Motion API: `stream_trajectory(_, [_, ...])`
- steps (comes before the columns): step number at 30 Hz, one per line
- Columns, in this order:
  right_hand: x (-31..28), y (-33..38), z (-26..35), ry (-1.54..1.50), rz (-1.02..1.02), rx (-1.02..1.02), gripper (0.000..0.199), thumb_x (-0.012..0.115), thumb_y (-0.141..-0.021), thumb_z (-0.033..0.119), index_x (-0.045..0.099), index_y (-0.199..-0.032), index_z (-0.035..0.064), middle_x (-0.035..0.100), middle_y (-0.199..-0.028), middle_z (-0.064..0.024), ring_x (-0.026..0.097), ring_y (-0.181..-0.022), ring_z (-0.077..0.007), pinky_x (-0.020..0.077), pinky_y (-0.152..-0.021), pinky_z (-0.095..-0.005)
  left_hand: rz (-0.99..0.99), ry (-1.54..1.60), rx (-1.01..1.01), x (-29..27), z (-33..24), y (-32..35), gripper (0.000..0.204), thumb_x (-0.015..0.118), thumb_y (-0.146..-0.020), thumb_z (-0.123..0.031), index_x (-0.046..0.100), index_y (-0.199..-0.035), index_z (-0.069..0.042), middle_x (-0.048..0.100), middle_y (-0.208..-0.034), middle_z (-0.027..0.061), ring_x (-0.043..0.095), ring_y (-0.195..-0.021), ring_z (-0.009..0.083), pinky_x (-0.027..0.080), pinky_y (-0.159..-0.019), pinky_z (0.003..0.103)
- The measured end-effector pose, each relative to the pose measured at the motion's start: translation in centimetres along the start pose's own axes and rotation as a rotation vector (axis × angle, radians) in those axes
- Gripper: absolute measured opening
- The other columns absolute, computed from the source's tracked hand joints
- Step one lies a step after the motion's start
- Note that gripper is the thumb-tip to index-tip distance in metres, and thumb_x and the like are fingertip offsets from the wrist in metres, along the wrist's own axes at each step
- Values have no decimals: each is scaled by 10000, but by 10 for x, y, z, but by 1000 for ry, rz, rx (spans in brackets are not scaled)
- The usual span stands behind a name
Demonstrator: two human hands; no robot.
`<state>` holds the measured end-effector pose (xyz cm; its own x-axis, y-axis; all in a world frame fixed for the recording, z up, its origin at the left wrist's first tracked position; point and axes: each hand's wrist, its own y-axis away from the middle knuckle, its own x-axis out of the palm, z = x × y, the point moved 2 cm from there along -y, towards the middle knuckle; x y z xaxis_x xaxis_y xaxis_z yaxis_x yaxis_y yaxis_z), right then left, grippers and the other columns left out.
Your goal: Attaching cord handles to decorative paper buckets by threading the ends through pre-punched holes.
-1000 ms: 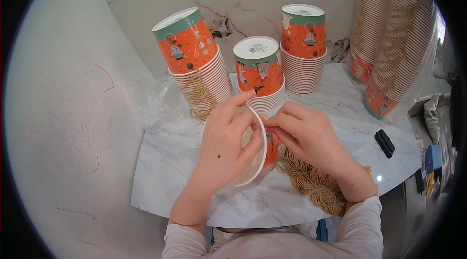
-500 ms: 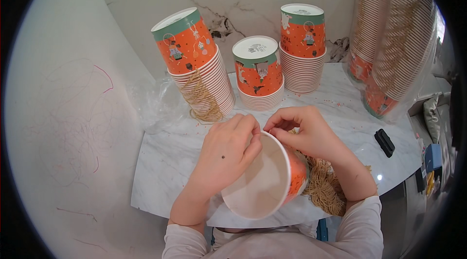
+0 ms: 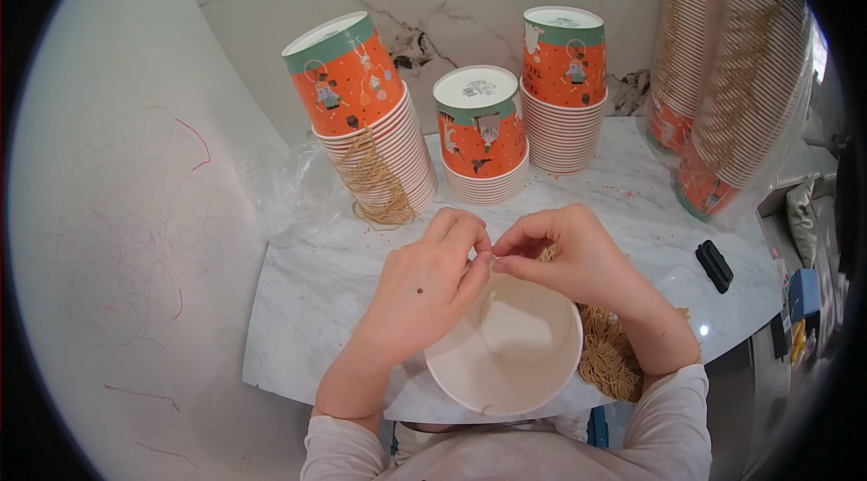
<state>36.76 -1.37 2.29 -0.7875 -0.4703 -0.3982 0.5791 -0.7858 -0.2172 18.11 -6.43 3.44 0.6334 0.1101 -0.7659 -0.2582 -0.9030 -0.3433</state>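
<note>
A white-lined paper bucket (image 3: 506,336) lies in front of me with its round mouth turned up toward me. My left hand (image 3: 433,278) is closed in a pinch at the bucket's far rim. Thumb and fingers of my right hand (image 3: 564,251) are pinched there too, and the fingertips of both hands meet. Whatever they grip is too small to make out. A small bit of tan cord (image 3: 488,409) shows at the near rim. Beside my right forearm lies a tan bundle of cords (image 3: 610,354), partly hidden by the arm and bucket.
Three upside-down stacks of orange and green buckets stand behind: left (image 3: 348,84), middle (image 3: 480,142) and right (image 3: 564,65). Tan cord (image 3: 375,183) hangs on the left stack. Bagged buckets (image 3: 741,74) lean at the right, near a black object (image 3: 713,266). Clear plastic (image 3: 302,196) lies left.
The bucket has turned, so its mouth now faces up and its orange outside is out of sight. My right fingertips have come down and left to meet those of my left hand.
</note>
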Motion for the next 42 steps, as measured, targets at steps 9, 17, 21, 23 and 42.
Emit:
stream_trajectory(9, [0,6,9,219,-44,-134,102,723,-808,99,731,-881,29,723,-781,-129,725,-727,-264,562,-681,-345,295,314,-52,-1,22,-9,161,622,-964,-151,548,-1037,-29,679,-1037,133,683,-825,287,530,-719,381])
stream_trajectory(17, [1,3,5,219,-5,-186,101,724,-800,98,726,-877,33,724,-777,-118,725,-726,-260,563,-683,-344,300,419,76,-8,40,-14,242,697,-924,-111,529,-1077,-29,586,-912,19,595,-866,107,511,-772,287])
stream_trajectory(21, [1,1,2,225,15,-185,102,727,-797,92,729,-880,33,727,-774,-111,724,-713,-257,561,-670,-341,316,703,-38,-16,42,-8,249,668,-949,-77,515,-1143,-43,583,-961,14,607,-836,88,510,-782,244])
stream_trajectory(23, [1,0,1,212,18,-176,102,729,-796,91,730,-879,33,727,-771,-109,723,-706,-257,560,-663,-340,330,943,-146,-20,39,-6,252,659,-955,-64,512,-1158,-48,578,-984,13,612,-806,80,514,-753,227])
stream_trajectory(42, [2,-13,-14,-168,-51,-67,134,698,-900,102,692,-939,-26,689,-799,-21,634,-754,-68,522,-717,-250,-91,-55,16,-5,30,-4,150,708,-829,-17,684,-976,1,666,-862,100,613,-652,165,494,-587,288])
